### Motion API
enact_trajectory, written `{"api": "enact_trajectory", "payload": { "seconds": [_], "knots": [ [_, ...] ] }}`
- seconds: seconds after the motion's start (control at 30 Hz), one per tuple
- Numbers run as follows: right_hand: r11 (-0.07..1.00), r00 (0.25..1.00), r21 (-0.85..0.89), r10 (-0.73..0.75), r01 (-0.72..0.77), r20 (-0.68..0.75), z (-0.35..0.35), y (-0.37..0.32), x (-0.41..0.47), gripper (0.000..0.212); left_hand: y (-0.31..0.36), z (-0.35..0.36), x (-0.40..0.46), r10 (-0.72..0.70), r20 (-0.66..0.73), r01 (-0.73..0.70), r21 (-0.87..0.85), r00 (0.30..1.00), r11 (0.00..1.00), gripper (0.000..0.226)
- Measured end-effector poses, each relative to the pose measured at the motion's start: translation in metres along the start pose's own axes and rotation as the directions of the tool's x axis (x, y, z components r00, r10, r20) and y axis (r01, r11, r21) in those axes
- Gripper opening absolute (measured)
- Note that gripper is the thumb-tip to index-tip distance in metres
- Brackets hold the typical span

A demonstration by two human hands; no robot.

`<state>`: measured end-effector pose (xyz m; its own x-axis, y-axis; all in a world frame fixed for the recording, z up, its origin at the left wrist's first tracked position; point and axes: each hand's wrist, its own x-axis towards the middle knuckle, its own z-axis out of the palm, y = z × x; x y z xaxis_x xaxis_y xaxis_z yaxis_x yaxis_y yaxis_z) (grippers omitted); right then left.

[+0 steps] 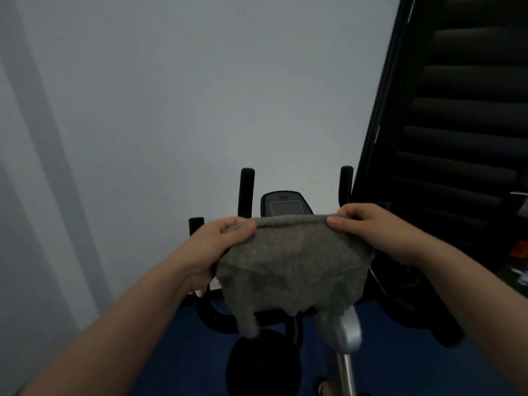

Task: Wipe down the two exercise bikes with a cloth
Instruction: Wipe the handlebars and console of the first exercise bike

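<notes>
While facing a pale grey wall point(171, 95): black exercise bike point(247, 192) with small grey-screened console point(284, 205) ahead, grey fuzzy cloth point(291, 267) stretched over its handlebars, top corners pinched by left hand point(217, 241) and right hand point(371, 227), held apart

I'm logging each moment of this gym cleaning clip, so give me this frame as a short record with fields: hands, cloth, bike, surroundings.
left hand: left hand pinches the cloth's top left corner
right hand: right hand pinches the top right corner
cloth: grey cloth stretched between both hands, hanging in front of the bike
bike: black exercise bike, console showing just above the cloth
wiping: cannot tell whether the cloth touches the bike
surroundings: pale wall, blue floor
</notes>
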<state>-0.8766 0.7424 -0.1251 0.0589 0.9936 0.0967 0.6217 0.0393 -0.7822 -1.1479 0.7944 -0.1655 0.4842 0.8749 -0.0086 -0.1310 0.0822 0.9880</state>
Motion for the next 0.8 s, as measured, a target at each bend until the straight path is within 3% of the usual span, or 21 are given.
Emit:
{"api": "enact_trajectory", "payload": {
  "seconds": [0.1, 0.17, 0.27, 0.37, 0.43, 0.47, 0.53, 0.6, 0.67, 0.73, 0.8],
  "knots": [
    [0.984, 0.990, 0.142, 0.117, -0.105, -0.081, 0.032, -0.006, 0.005, 0.026, 0.007, 0.018, 0.005, -0.025, -0.130, 0.017, -0.063, 0.991, 0.998, 0.032],
    [0.911, 0.977, 0.359, 0.215, -0.204, 0.008, 0.054, -0.015, 0.006, 0.024, 0.005, 0.036, 0.003, 0.032, -0.167, -0.026, 0.037, 0.986, 0.999, 0.022],
    [0.756, 0.954, 0.583, 0.216, -0.297, 0.206, 0.067, -0.024, 0.002, 0.032, -0.006, 0.057, -0.013, 0.131, -0.036, -0.118, 0.241, 0.991, 0.963, 0.029],
    [0.796, 0.964, 0.550, 0.168, -0.255, 0.204, 0.069, -0.021, 0.002, 0.025, -0.015, 0.057, -0.032, 0.134, 0.223, -0.199, 0.300, 0.966, 0.933, 0.051],
    [0.798, 0.968, 0.551, 0.171, -0.246, 0.185, 0.069, -0.020, 0.003, 0.015, -0.015, 0.047, -0.042, 0.102, 0.370, -0.210, 0.265, 0.924, 0.941, 0.047],
    [0.790, 0.967, 0.562, 0.167, -0.247, 0.190, 0.066, -0.020, 0.004, 0.011, -0.013, 0.040, -0.045, 0.127, 0.364, -0.231, 0.257, 0.923, 0.938, 0.039],
    [0.787, 0.968, 0.578, 0.093, -0.215, 0.233, 0.057, -0.021, 0.005, 0.008, -0.013, 0.026, -0.044, 0.233, 0.162, -0.271, 0.277, 0.959, 0.922, 0.027],
    [0.791, 0.948, 0.582, -0.009, -0.187, 0.317, 0.042, -0.027, 0.006, 0.016, -0.018, 0.014, -0.036, 0.300, -0.054, -0.268, 0.323, 0.952, 0.908, 0.042],
    [0.816, 0.919, 0.555, -0.078, -0.164, 0.388, 0.029, -0.033, 0.007, 0.023, -0.023, 0.013, -0.029, 0.235, 0.002, -0.222, 0.336, 0.972, 0.915, 0.059],
    [0.849, 0.920, 0.516, -0.104, -0.116, 0.379, 0.019, -0.038, 0.010, 0.023, -0.029, 0.020, -0.024, 0.093, 0.173, -0.147, 0.327, 0.980, 0.933, 0.050],
    [0.892, 0.956, 0.449, -0.094, -0.043, 0.278, 0.014, -0.040, 0.012, 0.021, -0.036, 0.027, -0.022, 0.015, 0.204, -0.070, 0.266, 0.979, 0.961, 0.040]
  ]
}}
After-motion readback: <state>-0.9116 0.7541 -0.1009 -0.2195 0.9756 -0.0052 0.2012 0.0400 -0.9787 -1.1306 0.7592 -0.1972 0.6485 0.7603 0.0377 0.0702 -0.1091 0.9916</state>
